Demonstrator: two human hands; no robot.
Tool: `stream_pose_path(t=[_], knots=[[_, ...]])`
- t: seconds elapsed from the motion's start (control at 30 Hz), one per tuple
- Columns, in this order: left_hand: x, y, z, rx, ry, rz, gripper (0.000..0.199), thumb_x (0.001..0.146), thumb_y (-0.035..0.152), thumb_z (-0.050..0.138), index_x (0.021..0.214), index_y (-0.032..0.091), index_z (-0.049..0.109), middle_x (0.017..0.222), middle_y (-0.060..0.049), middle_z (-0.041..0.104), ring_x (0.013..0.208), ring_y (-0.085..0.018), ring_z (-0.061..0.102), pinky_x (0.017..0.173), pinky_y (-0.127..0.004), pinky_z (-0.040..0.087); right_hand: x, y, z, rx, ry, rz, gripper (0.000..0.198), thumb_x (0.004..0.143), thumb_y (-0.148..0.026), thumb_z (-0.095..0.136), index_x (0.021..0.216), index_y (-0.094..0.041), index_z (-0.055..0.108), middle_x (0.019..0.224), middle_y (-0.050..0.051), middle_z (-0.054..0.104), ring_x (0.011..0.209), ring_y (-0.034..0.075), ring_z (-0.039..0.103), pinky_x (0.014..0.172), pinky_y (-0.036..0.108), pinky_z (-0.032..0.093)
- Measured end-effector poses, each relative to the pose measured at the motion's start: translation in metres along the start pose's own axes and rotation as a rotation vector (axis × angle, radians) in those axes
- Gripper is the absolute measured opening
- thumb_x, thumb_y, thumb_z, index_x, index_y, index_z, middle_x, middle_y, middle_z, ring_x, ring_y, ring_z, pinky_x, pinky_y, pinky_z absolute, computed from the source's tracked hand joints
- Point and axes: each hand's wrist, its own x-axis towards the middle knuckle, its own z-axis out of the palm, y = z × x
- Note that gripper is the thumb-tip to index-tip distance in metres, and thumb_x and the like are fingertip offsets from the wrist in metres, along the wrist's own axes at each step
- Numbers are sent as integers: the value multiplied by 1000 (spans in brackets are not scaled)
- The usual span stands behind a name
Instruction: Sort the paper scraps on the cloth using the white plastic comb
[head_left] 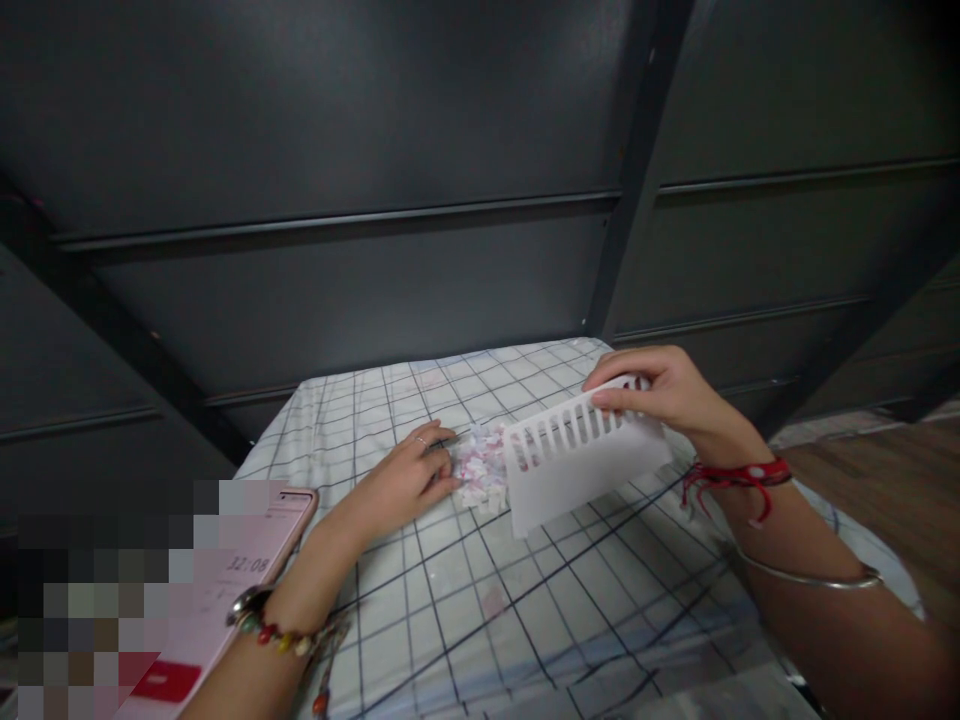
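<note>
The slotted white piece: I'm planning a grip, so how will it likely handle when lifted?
The slotted white piece is probably stiff: its edges look straight while the right hand grips one end. It seems light, being thin with a row of slots.

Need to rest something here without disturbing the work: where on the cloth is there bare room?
The cloth looks bare beyond the pieces, toward the wall, and just on the near side of the pieces. The middle is crowded: left hand, pieces, board and right hand. The phone takes the near left.
</note>
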Motion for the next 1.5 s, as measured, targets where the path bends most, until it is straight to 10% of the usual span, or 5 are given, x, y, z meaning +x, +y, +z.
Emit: stream_pose_path(t=[1.5], knots=[[-2,0,-3,-1,36,-10,15,90,27,52,80,17,56,125,-11,49,127,-28,37,105,-41,36,0,3,4,-78,7,-5,20,66,-42,69,66,-22,70,66,3,69,62,17,62,55,28,47]])
